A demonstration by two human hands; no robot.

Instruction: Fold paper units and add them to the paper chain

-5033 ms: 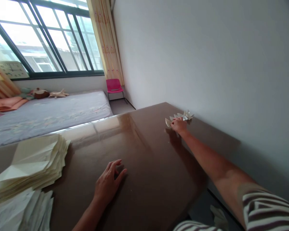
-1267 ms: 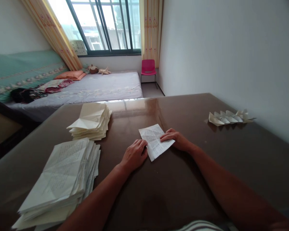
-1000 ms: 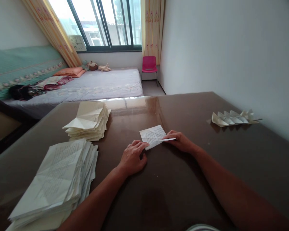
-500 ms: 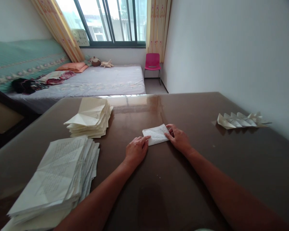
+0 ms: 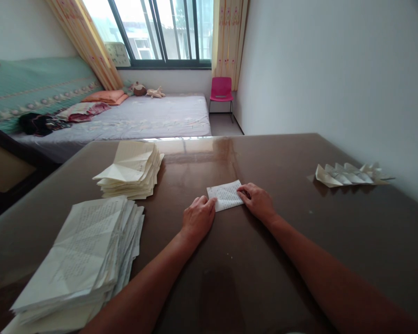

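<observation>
Folded page [image 5: 227,195] flat, long axis crosswise

Home bedroom: bed [image 5: 132,121], curtains [image 5: 228,44], window [image 5: 156,30], brown table [image 5: 282,241].

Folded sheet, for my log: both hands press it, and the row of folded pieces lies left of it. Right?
No: the head view shows the row of folded pieces right of the folded sheet; left hand and right hand do press it.
</observation>
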